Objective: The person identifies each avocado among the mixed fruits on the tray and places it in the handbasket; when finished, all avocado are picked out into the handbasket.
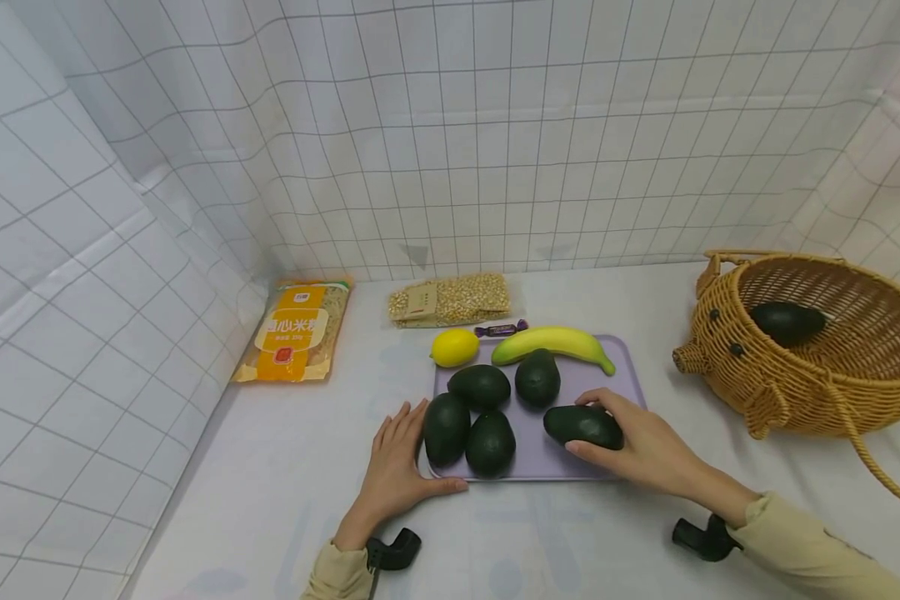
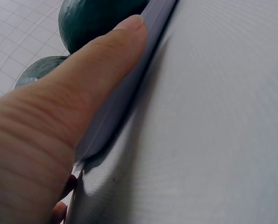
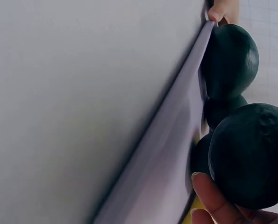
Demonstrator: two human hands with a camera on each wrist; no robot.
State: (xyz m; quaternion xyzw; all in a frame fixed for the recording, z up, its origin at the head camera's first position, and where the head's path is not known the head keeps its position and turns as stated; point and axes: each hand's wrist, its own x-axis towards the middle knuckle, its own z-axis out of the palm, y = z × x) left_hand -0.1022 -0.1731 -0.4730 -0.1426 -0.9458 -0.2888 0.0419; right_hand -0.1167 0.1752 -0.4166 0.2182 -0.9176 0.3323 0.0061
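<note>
A lilac tray (image 1: 528,454) bears several dark green avocados, among them one at its left edge (image 1: 447,429) and another beside it (image 1: 491,443). My right hand (image 1: 648,446) grips an avocado (image 1: 583,426) over the tray's right part, thumb on the near side and fingers on the far side; the right wrist view shows this avocado (image 3: 251,156) up close. At the tray's front left corner rests my left hand (image 1: 399,467), its fingers fairly straight along the left side. Its thumb (image 2: 106,60) lies along the front rim in the left wrist view.
A banana (image 1: 555,343) and a lemon (image 1: 454,347) lie at the tray's back. Behind are a wrapped candy (image 1: 501,329) and a bag of corn kernels (image 1: 450,301). An orange food bag (image 1: 296,332) lies left. The wicker pig basket (image 1: 780,392) at right contains an avocado (image 1: 787,323).
</note>
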